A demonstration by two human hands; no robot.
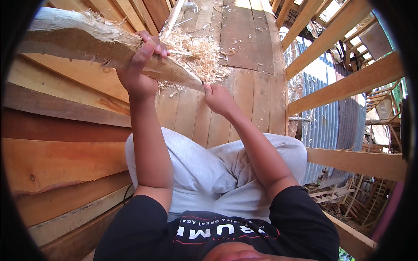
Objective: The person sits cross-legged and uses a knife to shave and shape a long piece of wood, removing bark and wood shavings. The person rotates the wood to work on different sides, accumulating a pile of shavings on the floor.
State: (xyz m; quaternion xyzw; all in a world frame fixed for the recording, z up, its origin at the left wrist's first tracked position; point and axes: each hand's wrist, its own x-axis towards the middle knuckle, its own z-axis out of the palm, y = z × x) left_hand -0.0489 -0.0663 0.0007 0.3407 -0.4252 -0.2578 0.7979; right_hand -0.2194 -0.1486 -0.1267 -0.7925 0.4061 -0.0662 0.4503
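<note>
A long, rough-hewn piece of wood runs from the upper left toward the middle, pale with frayed fibres along its upper edge and tapering to its right end. My left hand is wrapped round it, fingers over the top. At the tapered end my right hand is closed, thumb beside the wood's tip. Something small and dark shows at that thumb, but the fist hides most of what it grips. Curly wood shavings lie heaped on the floor beyond the wood.
I sit with legs folded on a plank floor. Stacked boards rise close on my left. A wooden rail and other slats line the right side, with corrugated metal sheets and lumber beyond and below them.
</note>
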